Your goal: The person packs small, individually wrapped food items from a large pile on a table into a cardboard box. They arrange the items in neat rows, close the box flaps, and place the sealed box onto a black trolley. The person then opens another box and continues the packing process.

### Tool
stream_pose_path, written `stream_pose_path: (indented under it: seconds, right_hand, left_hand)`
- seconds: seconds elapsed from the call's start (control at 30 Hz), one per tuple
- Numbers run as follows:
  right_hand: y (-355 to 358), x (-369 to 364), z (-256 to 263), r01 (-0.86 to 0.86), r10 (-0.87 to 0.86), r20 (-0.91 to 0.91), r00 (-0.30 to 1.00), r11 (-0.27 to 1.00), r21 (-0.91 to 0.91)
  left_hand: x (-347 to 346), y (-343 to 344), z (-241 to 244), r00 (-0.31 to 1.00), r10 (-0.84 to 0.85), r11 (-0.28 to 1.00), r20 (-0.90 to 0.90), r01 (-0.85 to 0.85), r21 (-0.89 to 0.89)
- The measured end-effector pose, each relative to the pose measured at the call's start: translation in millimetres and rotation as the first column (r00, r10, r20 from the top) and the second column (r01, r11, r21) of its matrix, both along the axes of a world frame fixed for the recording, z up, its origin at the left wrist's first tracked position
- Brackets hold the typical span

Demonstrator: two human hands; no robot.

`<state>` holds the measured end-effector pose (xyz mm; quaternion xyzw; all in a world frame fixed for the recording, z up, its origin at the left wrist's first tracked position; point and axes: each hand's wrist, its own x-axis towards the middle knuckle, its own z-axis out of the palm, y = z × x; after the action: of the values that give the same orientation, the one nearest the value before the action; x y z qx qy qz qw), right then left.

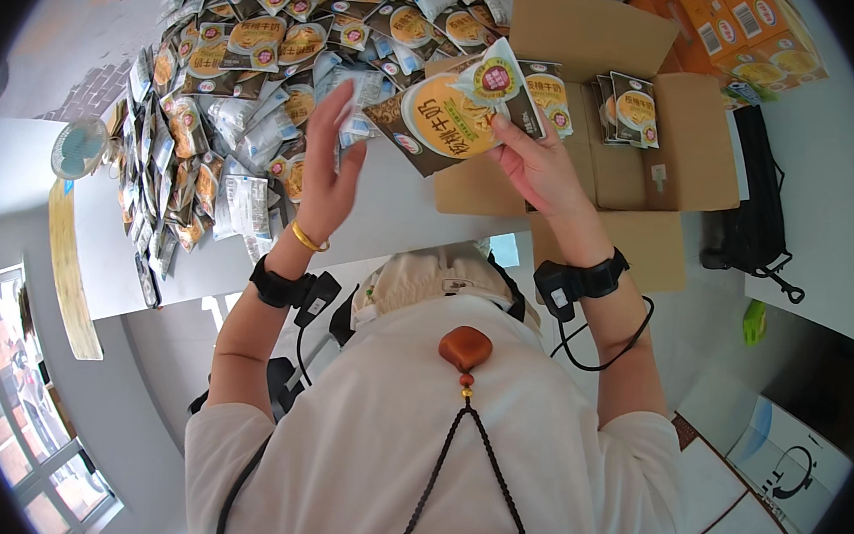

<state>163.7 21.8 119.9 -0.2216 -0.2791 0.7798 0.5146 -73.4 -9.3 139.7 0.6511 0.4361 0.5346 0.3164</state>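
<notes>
Between thumb and fingers, my right hand (537, 163) grips a brown and yellow food packet (446, 118), raised and tilted at the near left side of an open cardboard box (621, 190). My left hand (330, 161) is raised with thumb and fingers apart, a little left of that packet, and nothing shows in it. Under and behind it spreads a large heap of similar packets (253, 39), some with their silvery backs (248, 200) up. Inside the box, several packets (630, 110) stand at the right and another packet (549, 96) shows at the left.
The heap and box rest on a white table (402, 205). Orange printed cartons (753, 37) stand beyond the box, and a black bag (757, 187) lies to its right. A small fan (79, 149) is at the far left. Box flaps (609, 244) spread outward toward me.
</notes>
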Motion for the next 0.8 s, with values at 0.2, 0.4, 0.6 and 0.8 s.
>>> stream_pose_path:
  seconds: [0.2,0.4,0.6,0.8]
  right_hand:
    - [-12,5,-3,0.082,-0.083,-0.009,0.997,0.996,-0.035]
    - [-15,35,18,0.074,-0.148,0.388,0.910,0.977,0.198]
    - [-20,69,58,-0.163,-0.198,0.768,0.609,0.917,0.365]
    - [-16,109,24,-0.277,0.051,0.872,0.487,0.956,0.099]
  left_hand:
    - [39,11,21,0.880,-0.302,0.820,0.365,0.436,-0.371]
    - [50,27,20,0.964,-0.252,0.926,0.083,0.265,-0.269]
    - [71,63,46,0.808,-0.503,0.864,-0.305,0.464,-0.197]
    - [153,88,36,0.699,-0.524,0.827,-0.487,0.555,-0.092]
